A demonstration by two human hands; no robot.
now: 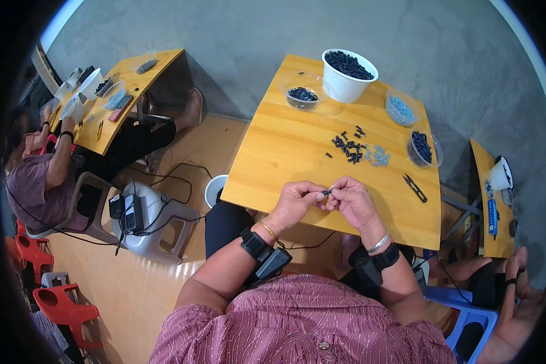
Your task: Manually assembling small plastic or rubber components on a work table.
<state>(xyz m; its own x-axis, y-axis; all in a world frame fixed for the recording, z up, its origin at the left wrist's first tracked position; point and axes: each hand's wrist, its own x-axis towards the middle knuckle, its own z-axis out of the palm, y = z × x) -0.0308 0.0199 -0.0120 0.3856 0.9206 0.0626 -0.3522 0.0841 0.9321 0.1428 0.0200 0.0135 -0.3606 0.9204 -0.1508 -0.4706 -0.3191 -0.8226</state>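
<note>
Left of the loose dark heap (347, 150), down beside the table (261, 158), is a white bucket (208, 196); a clear bowl (301, 77) of dark parts stands beyond the heap on its left. Nearer than the heap and to its left, the left hand (301, 201) pinches a small dark piece (326, 192) between thumb and finger. This piece sits between both hands' fingertips, its long axis roughly crosswise, so neither hand is clearly nearer. Straight beyond the heap stands a white tub (341, 88). On the heap's near side the right hand (353, 200) grasps the piece's other end. Just right of the heap lie pale blue bits (380, 156); farther right are a pale blue bowlful (400, 110), black snips (415, 188) and a bowl of dark pieces (422, 147)
</note>
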